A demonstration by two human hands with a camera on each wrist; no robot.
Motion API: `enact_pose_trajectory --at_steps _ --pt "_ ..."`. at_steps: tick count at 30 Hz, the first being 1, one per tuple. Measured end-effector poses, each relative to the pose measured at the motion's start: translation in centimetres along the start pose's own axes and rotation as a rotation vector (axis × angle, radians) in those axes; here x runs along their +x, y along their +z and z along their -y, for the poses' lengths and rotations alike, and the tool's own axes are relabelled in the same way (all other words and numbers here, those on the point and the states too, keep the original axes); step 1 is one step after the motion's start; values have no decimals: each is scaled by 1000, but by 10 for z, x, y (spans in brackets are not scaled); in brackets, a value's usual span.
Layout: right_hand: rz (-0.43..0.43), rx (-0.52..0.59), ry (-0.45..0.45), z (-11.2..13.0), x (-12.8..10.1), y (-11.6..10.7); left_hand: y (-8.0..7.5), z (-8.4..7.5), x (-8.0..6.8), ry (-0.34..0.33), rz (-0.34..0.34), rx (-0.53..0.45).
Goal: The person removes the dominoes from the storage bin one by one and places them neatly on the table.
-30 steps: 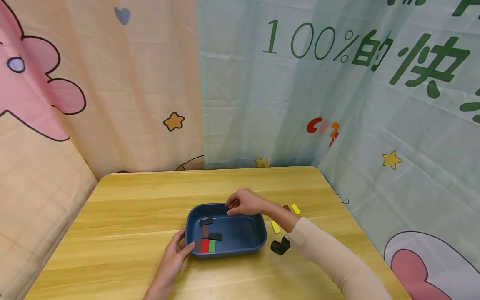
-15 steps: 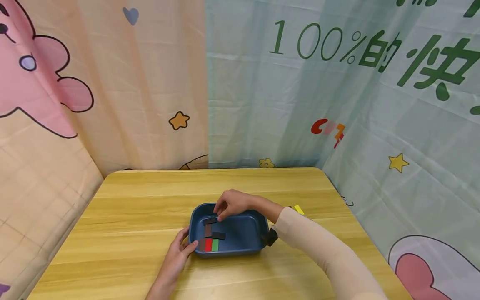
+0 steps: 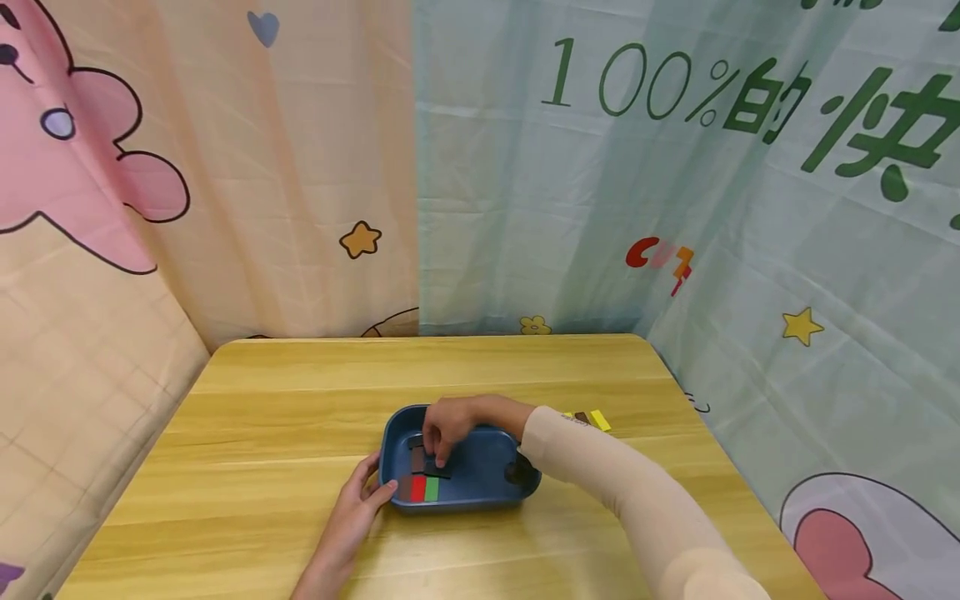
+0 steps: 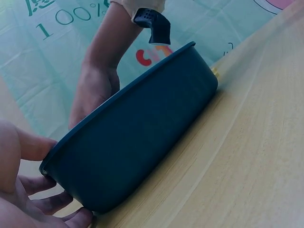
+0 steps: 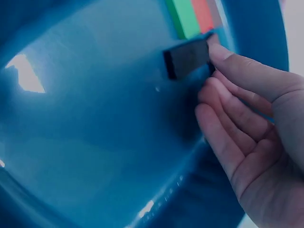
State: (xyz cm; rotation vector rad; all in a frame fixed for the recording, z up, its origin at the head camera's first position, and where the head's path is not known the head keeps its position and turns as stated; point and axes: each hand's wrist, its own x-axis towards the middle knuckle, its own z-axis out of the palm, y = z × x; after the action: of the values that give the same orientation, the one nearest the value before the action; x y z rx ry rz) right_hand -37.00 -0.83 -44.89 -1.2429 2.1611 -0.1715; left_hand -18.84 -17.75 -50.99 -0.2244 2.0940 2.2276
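While the dark tile (image 5: pixel 186 58) lies flat on the floor of the blue tray (image 3: pixel 480 483), the right hand (image 3: pixel 447 427) reaches down into the tray from the far side and its index fingertip (image 5: pixel 219 51) touches the tile's end; the other fingers lie straight and close together just behind it, curled round nothing. Just past that fingertip, against the tray's near-left wall, sit a green tile (image 3: pixel 432 488), a red tile (image 3: pixel 417 489) and a brown tile (image 3: pixel 406 488) side by side, edges touching, and another dark tile (image 3: pixel 417 457) lies partly under the fingers, its outline mostly hidden. At the tray's left corner the left hand (image 3: pixel 358 496) holds the rim, thumb (image 4: pixel 33 145) hooked over the top edge and the remaining fingers (image 4: pixel 47 202) bent under and against the outer wall, as the left wrist view shows. The tray rests on a wooden table (image 3: pixel 285 417). Behind the right forearm, well apart from the fingers, a yellow tile (image 3: pixel 600 420) and a small brown piece (image 3: pixel 582 417) lie on the table near its right edge. A black wrist-worn camera (image 4: pixel 154 23) sits on the right arm above the tray's right end. Printed curtains (image 3: pixel 675 167) hang behind the table.
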Motion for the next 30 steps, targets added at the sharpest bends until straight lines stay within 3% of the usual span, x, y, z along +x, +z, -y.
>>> enact_pose_trajectory --at_steps 13,23,30 --pt "-32 -92 -9 5 9 17 1 -1 -2 -11 8 -3" --pt "-48 96 -53 -4 0 19 2 -1 -1 -6 3 6" --pt "-135 223 -51 -9 -15 9 3 0 -1 -9 -5 12"
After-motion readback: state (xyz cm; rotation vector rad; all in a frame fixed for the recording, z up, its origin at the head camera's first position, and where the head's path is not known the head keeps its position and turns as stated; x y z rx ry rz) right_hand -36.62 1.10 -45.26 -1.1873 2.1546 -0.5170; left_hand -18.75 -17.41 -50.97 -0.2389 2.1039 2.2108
